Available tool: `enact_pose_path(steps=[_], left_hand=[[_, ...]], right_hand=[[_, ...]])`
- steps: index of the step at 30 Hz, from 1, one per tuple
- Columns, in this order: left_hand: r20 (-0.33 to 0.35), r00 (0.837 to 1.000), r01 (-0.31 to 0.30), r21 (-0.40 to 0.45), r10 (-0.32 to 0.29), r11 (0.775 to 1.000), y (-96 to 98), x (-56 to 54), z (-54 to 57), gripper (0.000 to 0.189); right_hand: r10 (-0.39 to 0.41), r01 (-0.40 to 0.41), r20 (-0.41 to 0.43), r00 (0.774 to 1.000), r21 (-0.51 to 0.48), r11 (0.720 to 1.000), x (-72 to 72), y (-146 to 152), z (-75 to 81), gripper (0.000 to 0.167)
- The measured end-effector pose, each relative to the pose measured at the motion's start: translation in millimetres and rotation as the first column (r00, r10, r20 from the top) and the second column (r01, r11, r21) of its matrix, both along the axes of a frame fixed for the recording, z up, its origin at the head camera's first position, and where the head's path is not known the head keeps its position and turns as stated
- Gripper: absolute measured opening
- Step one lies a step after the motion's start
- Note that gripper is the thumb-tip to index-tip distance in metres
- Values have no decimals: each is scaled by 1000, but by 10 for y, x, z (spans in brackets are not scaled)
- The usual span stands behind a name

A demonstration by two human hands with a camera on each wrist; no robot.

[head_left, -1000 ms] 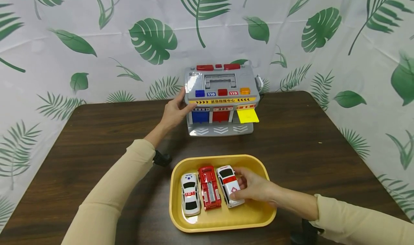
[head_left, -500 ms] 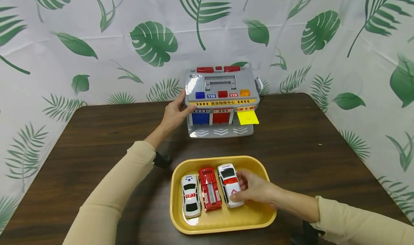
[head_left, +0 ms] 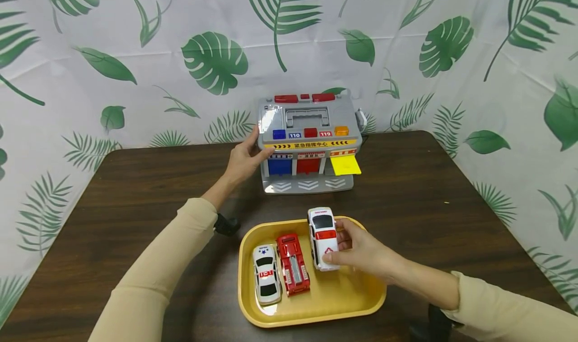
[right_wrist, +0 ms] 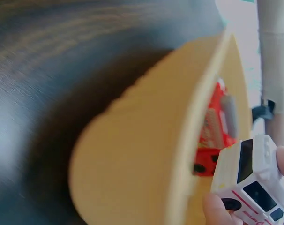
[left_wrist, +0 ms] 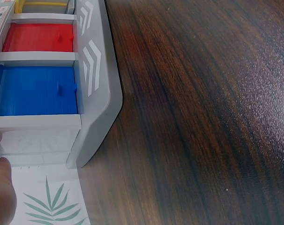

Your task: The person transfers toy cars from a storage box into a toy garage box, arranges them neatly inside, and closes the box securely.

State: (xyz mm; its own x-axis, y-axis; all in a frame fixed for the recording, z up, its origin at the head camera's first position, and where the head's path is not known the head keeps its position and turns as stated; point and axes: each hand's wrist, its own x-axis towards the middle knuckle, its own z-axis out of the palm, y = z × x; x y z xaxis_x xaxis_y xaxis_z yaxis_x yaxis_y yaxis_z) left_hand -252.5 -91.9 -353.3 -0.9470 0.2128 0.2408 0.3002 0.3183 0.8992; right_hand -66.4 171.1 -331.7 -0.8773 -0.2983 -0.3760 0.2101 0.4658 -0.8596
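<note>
My right hand (head_left: pixel 358 246) grips a white toy ambulance (head_left: pixel 323 239) with a red stripe, thumb at its rear and fingers along its right side. It is raised over the yellow tray (head_left: pixel 347 299), its front end overlapping the far rim. Inside the tray lie a red toy fire truck (head_left: pixel 292 267) and a white toy police car (head_left: pixel 266 277). Farther back stands a grey toy rescue station (head_left: pixel 311 185), with blue and red doors down and a yellow door (head_left: pixel 345 165) swung up. My left hand (head_left: pixel 244 161) holds its left end, thumb across the front edge.
The station and tray stand on a dark wooden table (head_left: pixel 429 196). Behind them hangs a white leaf-print cloth (head_left: pixel 153 101). A bare strip of table lies between tray and station.
My right hand has lifted the ambulance from the tray floor and carried it toward the far rim. The left hand stays at the station.
</note>
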Motion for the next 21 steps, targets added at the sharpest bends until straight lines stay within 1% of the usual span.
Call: enact_pose_path(steps=[5,10,15,18,21], left_hand=[[-7,1000,2,11,-2,1000,-3,-6,-2,78],[-11,1000,1,3,-1,1000,-7,-6,-3,78],[-8,1000,0,6,0,1000,-6,1,0,78],[-3,1000,-5,3,5,1000,-2,7,3,78],[-3,1000,-5,-2,5,1000,-1,11,3,78]], right_hand=[[3,-4,-94,996,-6,1000,-82,41,166,72],[-21,20,-216,976,-7,1000,-175,102,288,71],[-79,81,-297,952,-6,997,-308,203,419,69],[-131,134,-325,937,-11,991,-395,300,492,70],[-180,189,-349,920,-9,982,-479,413,525,74]])
